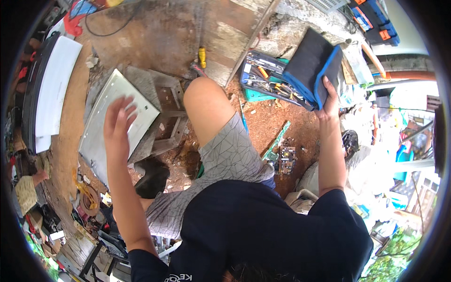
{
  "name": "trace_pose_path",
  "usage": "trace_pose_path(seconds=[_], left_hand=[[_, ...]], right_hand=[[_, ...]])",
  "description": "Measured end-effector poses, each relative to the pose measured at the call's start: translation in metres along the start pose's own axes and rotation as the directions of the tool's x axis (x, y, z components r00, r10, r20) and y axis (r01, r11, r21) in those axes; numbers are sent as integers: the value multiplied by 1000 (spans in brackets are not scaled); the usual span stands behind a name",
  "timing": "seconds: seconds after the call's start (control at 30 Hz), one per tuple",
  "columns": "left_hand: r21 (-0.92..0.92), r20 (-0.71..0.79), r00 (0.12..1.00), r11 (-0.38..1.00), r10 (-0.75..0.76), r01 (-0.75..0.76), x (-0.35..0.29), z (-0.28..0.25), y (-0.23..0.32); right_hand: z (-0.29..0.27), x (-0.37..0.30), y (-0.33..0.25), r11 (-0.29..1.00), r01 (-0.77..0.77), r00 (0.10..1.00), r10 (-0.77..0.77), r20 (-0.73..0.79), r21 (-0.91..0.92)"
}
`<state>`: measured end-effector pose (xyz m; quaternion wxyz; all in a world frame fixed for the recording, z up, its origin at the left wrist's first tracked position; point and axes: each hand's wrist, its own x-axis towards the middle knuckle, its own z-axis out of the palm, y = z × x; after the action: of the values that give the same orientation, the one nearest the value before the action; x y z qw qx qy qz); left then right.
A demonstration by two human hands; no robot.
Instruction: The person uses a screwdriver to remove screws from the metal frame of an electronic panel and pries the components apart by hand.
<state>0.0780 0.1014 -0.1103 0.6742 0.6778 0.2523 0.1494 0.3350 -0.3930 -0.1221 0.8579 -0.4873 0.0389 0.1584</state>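
Note:
My right hand (330, 99) grips a black fabric folder-like case (307, 58) with blue edging, at the upper right. The case hangs partly over an open toolbox (268, 77) full of screwdrivers and other hand tools. At the left, my left hand (118, 123) is raised over a flat whitish panel (101, 141). Its fingers are loosely bent and a little blurred, with nothing visible in them. Whether that hand touches the panel is hard to judge.
A yellow-handled screwdriver (202, 57) lies on the wooden board beyond my knee. Green circuit boards (285, 160) rest on the dirt floor. A wooden stool-like frame (168, 113) stands beside the panel. A large black-framed white screen (54, 87) leans at the far left.

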Motion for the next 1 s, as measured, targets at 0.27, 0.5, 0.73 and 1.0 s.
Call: trace_pose_path(seconds=[0.27,0.5,0.73,1.0], left_hand=[[56,-287,918,951,-275,303,-71,-47,-90],[168,-325,873,886,-364,432,-117,-59,-114],[287,-358,880,860,-313,422,-148,-75,-106],[408,-318,881,788,-351,461,-143,-58,-115]], right_hand=[[-167,109,121,977,-208,815,152,-560,-38],[-166,204,196,947,-319,910,311,-273,16],[-199,212,198,957,-275,935,245,-256,-90],[-288,232,191,784,-440,865,240,-440,-437]])
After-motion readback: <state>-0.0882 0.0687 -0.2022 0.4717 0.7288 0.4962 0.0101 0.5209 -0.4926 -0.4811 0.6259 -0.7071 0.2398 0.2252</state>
